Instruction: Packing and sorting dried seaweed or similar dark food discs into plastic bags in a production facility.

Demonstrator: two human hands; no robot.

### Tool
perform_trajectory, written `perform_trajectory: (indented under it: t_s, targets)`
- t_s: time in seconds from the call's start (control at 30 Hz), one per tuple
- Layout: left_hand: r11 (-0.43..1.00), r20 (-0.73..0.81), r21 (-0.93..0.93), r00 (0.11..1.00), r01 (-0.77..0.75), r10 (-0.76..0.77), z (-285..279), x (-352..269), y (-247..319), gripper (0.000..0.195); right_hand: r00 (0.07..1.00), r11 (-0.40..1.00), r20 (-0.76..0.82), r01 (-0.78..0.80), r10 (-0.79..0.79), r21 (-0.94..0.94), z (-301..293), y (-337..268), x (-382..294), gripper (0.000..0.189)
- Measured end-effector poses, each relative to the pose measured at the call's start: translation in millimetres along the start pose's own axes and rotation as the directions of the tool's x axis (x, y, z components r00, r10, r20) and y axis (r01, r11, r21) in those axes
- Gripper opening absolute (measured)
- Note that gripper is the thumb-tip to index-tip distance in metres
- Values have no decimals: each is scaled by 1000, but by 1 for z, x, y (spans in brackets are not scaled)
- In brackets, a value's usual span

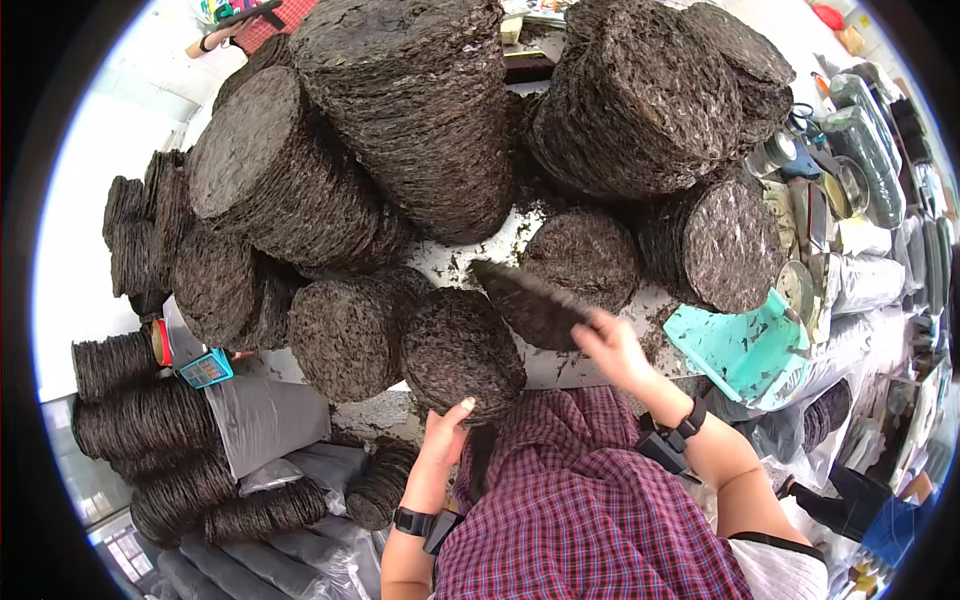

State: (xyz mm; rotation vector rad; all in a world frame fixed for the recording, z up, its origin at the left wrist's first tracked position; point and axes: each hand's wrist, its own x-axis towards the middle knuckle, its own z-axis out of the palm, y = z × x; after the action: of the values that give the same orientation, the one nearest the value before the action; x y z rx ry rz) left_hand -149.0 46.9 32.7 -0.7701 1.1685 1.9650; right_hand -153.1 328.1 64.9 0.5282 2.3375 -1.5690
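My left hand [444, 437] grips the near edge of a round stack of dried seaweed sheets [463, 352], its thumb on top. A single dark round sheet [536, 309], slightly blurred, hangs tilted from my right hand [616, 349], pinched at its right edge. Behind that sheet lies a low round pile of seaweed [581, 251] on the white tabletop [480, 255]. Another seaweed stack [341, 337] leans beside the one in my left hand. How many sheets the left hand has hold of cannot be told.
Tall seaweed stacks [409, 112] crowd the table's far side. A turquoise dustpan [739, 345] with dark scraps lies at right, near scissors [804, 124] and clear-wrapped rolls [862, 285]. A blue calculator [204, 367] sits at left. Another person's hand [225, 34] shows at upper left.
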Motion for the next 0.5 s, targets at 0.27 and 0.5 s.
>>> perform_trajectory:
  t_s: [0.27,0.5]
  targets:
    - [997,-95,-78,995,16,-24,-12,-5,11,48,825,747,-335,-148,455,648,-17,58,38,24]
    - [975,-14,-222,1000,-20,18,-38,-8,8,46,695,987,-718,-89,-36,-136,22,101,40,61]
